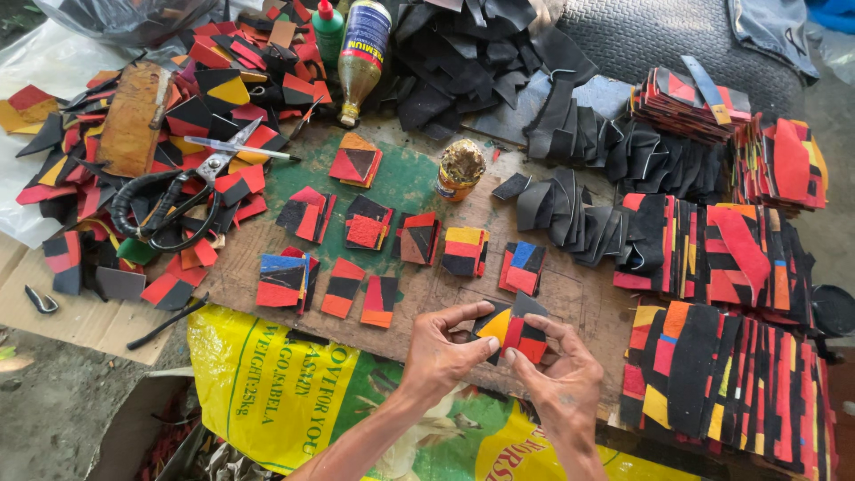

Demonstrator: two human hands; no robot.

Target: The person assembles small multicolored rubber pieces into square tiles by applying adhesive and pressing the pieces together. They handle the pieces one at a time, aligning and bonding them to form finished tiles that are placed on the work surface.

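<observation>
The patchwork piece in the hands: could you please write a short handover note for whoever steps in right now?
Left hand: pinching the left edge of the patchwork piece.
Right hand: gripping its right and lower edge; the piece is held above the wooden board.
Laid out: small patched squares in loose rows on the board; finished stacks stand at the right.
Nearby: scissors on the scrap pile at left, glue tin behind the squares.
Left: the squares on the board and the piece in hand are not yet stacked.
</observation>
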